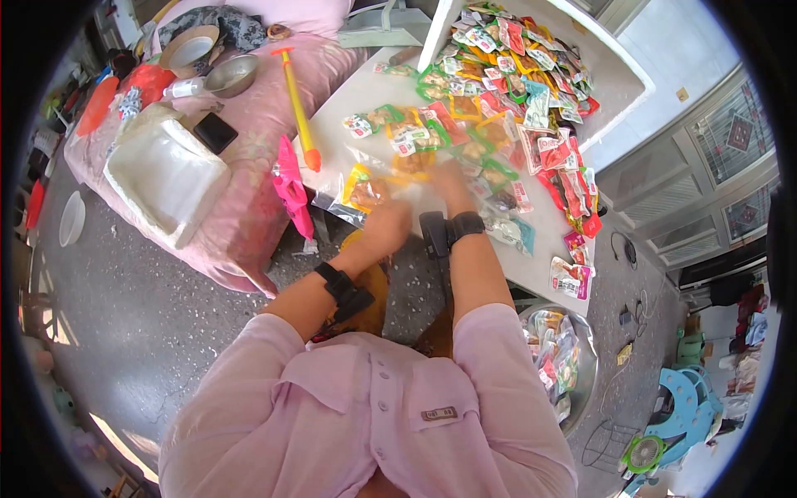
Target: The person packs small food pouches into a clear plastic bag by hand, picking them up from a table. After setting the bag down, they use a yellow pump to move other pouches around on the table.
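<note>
Left hand (388,226): curled beside yellow-edged packet (364,192); you can't tell its hold.
Right hand (449,187): blurred; hold can't be told.
Packet pile (510,62): beyond your right hand, at white box (614,62).

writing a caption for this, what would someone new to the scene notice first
Most likely the big heap of colourful small packets in the white box at the table's far end, spilling towards the two hands. After that, the bright yellow, orange-tipped toy-like stick and the hot-pink item near the table's left edge.
</note>
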Demonstrator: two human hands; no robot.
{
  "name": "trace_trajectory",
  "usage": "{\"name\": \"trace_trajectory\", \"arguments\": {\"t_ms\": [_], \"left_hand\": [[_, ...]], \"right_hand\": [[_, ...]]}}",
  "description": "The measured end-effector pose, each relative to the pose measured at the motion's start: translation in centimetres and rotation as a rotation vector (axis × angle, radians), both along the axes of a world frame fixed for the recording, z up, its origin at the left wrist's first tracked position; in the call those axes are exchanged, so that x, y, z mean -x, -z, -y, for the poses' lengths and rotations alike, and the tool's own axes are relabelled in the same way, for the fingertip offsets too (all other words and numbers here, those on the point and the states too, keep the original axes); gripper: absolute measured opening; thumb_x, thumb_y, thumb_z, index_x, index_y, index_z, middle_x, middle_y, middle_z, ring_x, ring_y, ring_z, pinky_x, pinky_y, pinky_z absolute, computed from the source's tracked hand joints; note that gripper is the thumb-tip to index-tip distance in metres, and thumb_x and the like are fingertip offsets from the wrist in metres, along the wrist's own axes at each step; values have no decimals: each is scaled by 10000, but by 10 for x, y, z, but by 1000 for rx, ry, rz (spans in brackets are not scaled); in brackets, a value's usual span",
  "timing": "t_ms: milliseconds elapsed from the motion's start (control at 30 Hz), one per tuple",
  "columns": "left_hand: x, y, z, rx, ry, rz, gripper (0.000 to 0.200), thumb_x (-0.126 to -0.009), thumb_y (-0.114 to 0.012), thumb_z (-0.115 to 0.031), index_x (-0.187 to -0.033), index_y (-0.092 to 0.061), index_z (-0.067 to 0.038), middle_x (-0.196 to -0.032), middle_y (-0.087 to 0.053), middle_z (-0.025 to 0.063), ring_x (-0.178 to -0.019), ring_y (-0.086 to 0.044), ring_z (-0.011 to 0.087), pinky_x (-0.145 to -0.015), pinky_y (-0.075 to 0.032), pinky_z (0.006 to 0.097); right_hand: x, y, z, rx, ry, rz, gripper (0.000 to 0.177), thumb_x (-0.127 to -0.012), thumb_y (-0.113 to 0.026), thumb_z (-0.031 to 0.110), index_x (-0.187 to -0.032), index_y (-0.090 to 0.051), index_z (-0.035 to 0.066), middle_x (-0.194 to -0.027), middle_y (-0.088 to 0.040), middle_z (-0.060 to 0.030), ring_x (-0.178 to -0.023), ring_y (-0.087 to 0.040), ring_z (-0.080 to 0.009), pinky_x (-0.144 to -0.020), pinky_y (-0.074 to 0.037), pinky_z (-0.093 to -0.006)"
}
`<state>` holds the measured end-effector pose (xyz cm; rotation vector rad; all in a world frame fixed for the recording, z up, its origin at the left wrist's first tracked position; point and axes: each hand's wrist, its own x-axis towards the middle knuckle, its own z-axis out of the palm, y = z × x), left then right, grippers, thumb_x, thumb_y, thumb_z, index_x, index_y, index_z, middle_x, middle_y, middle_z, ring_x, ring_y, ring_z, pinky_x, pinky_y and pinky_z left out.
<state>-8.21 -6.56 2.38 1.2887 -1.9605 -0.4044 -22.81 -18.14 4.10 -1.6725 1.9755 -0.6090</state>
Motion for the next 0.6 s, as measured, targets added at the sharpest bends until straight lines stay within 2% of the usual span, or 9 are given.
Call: {"name": "trace_trajectory", "arguments": {"t_ms": [67, 167, 267, 367, 500, 567, 600], "left_hand": [[0, -2, -1, 40, 5, 8, 45, -713, -491, -86, -750, -487, -61, -701, -523, 146, -697, -517, 339, -599, -409, 415], [1, 0, -1, 107, 8, -15, 39, -682, -484, -76, -712, -474, -53, -687, -509, 145, -679, -506, 339, -590, -402, 426], [3, -1, -1, 67, 4, -2, 61, -662, -492, -75, -718, -486, -52, -699, -512, 142, -692, -509, 332, -598, -404, 423], [0, 1, -1, 41, 8, -29, 119, -657, -505, -80, -774, -519, -64, -738, -531, 137, -726, -523, 322, -617, -413, 407], [-3, -11, -5, -57, 28, 0, 196, -660, -504, -80, -850, -549, -82, -796, -553, 132, -762, -536, 313, -639, -426, 388], [-2, -12, -6, -8, 24, -19, 154, -664, -496, -80, -811, -541, -77, -772, -546, 131, -733, -532, 319, -624, -423, 396], [-2, -12, -6, 16, 21, -29, 134, -666, -492, -81, -792, -537, -75, -760, -543, 131, -719, -529, 321, -616, -421, 400]], "right_hand": [[5, 18, 14, -68, -76, -5, 584, -665, -574, 430, -876, -530, -113, -808, -566, -268, -726, -586, -332, -634, -444, -393], [-8, 9, 6, 75, 14, -23, 573, -655, -584, 422, -877, -532, -104, -824, -568, -255, -776, -583, -312, -662, -442, -388], [-21, -14, -7, 53, 16, -43, 651, -622, -574, 472, -1036, -475, -21, -953, -563, -181, -924, -537, -288, -778, -410, -372], [-43, -34, -9, -111, -31, -162, 633, -624, -589, 462, -1087, -458, 51, -1040, -528, -151, -988, -502, -292, -810, -368, -451], [-47, -1, 11, -100, -117, -342, 615, -628, -595, 443, -1121, -443, 107, -1127, -461, -131, -1033, -458, -317, -812, -311, -559], [-35, 3, 16, -158, -152, -422, 612, -636, -586, 444, -1134, -434, 124, -1146, -438, -126, -1038, -446, -327, -806, -293, -596], [-29, 1, 12, -68, -172, -471, 548, -656, -569, 418, -1097, -465, 109, -1098, -475, -138, -985, -480, -323, -789, -335, -536]]}}
